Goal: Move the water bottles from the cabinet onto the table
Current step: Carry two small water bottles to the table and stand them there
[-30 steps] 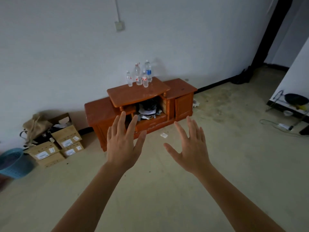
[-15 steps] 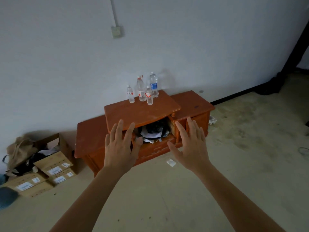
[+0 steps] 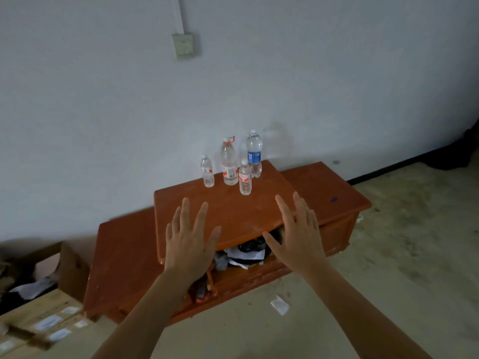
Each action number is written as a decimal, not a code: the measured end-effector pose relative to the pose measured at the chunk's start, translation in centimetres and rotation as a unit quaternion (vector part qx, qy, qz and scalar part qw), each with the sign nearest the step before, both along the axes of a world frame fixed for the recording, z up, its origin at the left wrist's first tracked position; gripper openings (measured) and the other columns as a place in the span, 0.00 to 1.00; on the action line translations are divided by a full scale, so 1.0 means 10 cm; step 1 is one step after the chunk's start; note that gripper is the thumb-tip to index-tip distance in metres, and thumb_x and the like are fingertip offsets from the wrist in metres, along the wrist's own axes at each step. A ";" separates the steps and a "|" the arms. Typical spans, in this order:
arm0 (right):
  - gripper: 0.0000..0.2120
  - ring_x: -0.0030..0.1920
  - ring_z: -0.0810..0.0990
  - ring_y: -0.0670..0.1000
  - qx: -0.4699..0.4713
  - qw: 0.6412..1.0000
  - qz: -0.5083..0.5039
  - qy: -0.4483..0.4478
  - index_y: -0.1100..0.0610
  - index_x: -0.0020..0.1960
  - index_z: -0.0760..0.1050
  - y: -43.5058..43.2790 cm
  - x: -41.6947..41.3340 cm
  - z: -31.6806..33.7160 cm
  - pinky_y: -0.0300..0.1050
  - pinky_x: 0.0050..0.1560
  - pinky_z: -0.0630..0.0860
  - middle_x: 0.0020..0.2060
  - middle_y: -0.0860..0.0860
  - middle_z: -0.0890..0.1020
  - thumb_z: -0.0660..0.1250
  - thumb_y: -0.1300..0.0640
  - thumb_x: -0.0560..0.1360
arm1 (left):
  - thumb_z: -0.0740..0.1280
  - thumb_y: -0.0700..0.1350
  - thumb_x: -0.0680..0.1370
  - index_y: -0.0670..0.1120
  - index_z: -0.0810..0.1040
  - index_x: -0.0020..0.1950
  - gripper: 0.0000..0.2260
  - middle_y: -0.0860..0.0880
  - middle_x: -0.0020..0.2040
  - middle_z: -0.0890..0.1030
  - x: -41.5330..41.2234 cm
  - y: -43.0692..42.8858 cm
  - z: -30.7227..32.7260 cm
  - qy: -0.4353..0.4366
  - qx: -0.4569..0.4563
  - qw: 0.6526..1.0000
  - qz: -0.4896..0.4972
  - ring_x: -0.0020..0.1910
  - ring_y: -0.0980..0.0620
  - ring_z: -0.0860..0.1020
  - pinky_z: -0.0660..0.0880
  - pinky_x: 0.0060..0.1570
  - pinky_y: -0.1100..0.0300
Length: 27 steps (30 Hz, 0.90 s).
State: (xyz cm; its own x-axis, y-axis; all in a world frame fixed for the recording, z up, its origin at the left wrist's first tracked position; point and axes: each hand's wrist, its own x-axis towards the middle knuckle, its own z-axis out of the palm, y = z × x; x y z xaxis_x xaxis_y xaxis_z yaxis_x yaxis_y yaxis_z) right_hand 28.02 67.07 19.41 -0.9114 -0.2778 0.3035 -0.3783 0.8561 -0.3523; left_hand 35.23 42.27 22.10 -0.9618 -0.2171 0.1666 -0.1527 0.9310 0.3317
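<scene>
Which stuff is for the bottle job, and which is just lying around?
For the job: blue-label bottle, red-label bottle, left small bottle, front small bottle, cabinet, left hand, right hand.
Just lying about: cardboard boxes, paper scrap.

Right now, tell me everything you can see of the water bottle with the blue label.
The blue-labelled bottle is clear plastic with a white cap and a blue band round its middle. It stands upright, rearmost and rightmost of its group, on the raised top of the orange-brown wooden cabinet. A smaller bottle stands just in front and overlaps it; whether they touch cannot be told. Neither the left hand nor the right hand touches it.
</scene>
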 end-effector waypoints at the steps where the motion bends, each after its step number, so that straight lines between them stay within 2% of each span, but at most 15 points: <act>1: 0.43 0.81 0.50 0.62 0.001 1.000 -0.001 -0.006 0.43 0.81 0.41 -0.09 -0.19 -0.02 0.65 0.77 0.56 0.81 0.59 0.47 0.62 0.34 0.77 | 0.48 0.67 0.82 0.57 0.50 0.83 0.32 0.46 0.83 0.40 -0.22 -0.08 -0.01 -0.001 0.003 1.000 -0.005 0.82 0.43 0.44 0.51 0.79 0.39; 6: 0.44 0.81 0.50 0.61 -0.003 0.999 -0.018 -0.039 0.42 0.81 0.39 -0.48 -1.21 0.04 0.63 0.78 0.54 0.81 0.57 0.46 0.62 0.33 0.76 | 0.39 0.72 0.76 0.58 0.45 0.83 0.38 0.47 0.83 0.37 -1.41 -0.45 0.00 -0.023 -0.003 0.999 -0.032 0.82 0.43 0.43 0.50 0.79 0.40; 13: 0.47 0.81 0.45 0.60 -0.003 0.996 -0.015 -0.089 0.39 0.79 0.33 -0.80 -2.59 -0.31 0.64 0.78 0.52 0.81 0.54 0.40 0.60 0.28 0.74 | 0.42 0.72 0.77 0.60 0.39 0.81 0.36 0.48 0.82 0.34 -2.71 -0.66 -0.32 -0.054 0.012 0.998 -0.017 0.82 0.42 0.43 0.53 0.78 0.38; 16: 0.48 0.81 0.41 0.59 -0.002 0.994 0.007 -0.107 0.38 0.79 0.30 -0.91 -3.14 -0.53 0.64 0.78 0.49 0.81 0.54 0.36 0.58 0.26 0.74 | 0.49 0.70 0.80 0.61 0.34 0.80 0.35 0.48 0.80 0.29 -3.13 -0.71 -0.51 -0.072 0.019 0.997 0.021 0.82 0.41 0.42 0.52 0.78 0.38; 19: 0.48 0.81 0.38 0.59 -0.011 0.990 0.025 -0.139 0.37 0.78 0.28 -1.04 -3.65 -0.76 0.64 0.79 0.48 0.80 0.53 0.33 0.57 0.25 0.74 | 0.48 0.71 0.78 0.62 0.32 0.79 0.37 0.50 0.77 0.24 -3.49 -0.76 -0.67 -0.101 0.031 0.993 0.053 0.82 0.41 0.40 0.53 0.78 0.36; 25: 0.50 0.81 0.42 0.60 -0.030 0.979 0.051 -0.196 0.38 0.78 0.29 -1.31 -4.50 -1.20 0.65 0.78 0.53 0.81 0.54 0.36 0.59 0.24 0.72 | 0.43 0.76 0.74 0.66 0.28 0.76 0.37 0.51 0.79 0.27 -4.18 -0.90 -1.08 -0.127 0.076 0.983 0.106 0.82 0.41 0.40 0.56 0.76 0.34; 27: 0.51 0.81 0.45 0.60 -0.059 0.976 0.052 -0.204 0.38 0.79 0.31 -1.40 -4.68 -1.41 0.64 0.78 0.54 0.82 0.54 0.39 0.61 0.24 0.72 | 0.45 0.76 0.75 0.68 0.27 0.75 0.37 0.52 0.79 0.26 -4.36 -0.96 -1.31 -0.131 0.099 0.979 0.124 0.82 0.41 0.40 0.56 0.76 0.34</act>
State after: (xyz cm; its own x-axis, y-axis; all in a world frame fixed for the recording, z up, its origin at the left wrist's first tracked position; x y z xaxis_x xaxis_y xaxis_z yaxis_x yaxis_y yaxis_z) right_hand -18.80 53.07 5.35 -0.9314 -0.3613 -0.0437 -0.2691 0.7646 -0.5856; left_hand -8.35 32.66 9.00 -0.8797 -0.4518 -0.1484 -0.4696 0.7760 0.4211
